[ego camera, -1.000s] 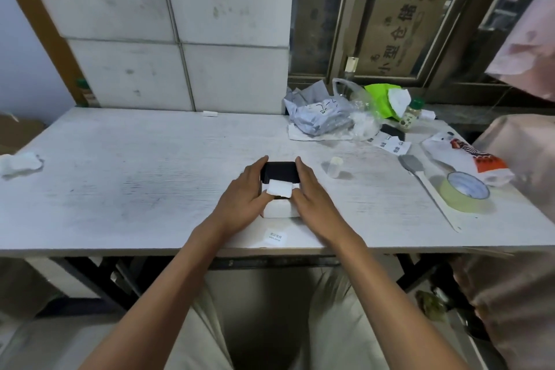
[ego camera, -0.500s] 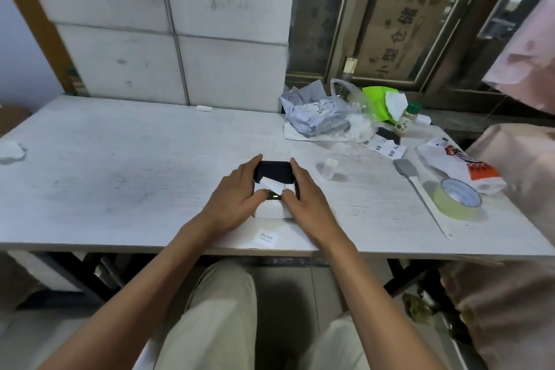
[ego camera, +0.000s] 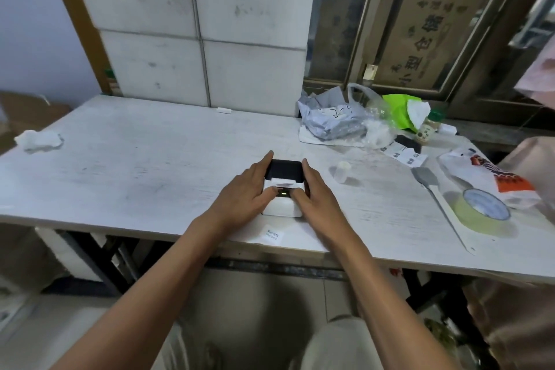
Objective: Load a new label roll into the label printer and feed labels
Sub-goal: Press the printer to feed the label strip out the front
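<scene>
A small white label printer (ego camera: 282, 207) with a black lid (ego camera: 285, 170) sits near the front edge of the white table (ego camera: 144, 165). My left hand (ego camera: 243, 192) wraps its left side and my right hand (ego camera: 315, 192) its right side. Both thumbs rest on the top by a small lit button (ego camera: 283, 194). A short strip of white label (ego camera: 283, 185) shows at the slot under the lid. One printed label (ego camera: 273, 234) lies loose on the table in front of the printer.
A small white roll core (ego camera: 342, 171) stands right of the printer. Further right lie a grey scraper (ego camera: 426, 179), a tape roll (ego camera: 483, 212), a snack bag (ego camera: 492, 182); bags and a bottle (ego camera: 429, 128) at the back. A crumpled tissue (ego camera: 39, 140) lies far left.
The white label that stuck out over the printer's top a second ago has shortened to a thin strip at the slot. Both thumbs have moved onto the top by the lit button.
</scene>
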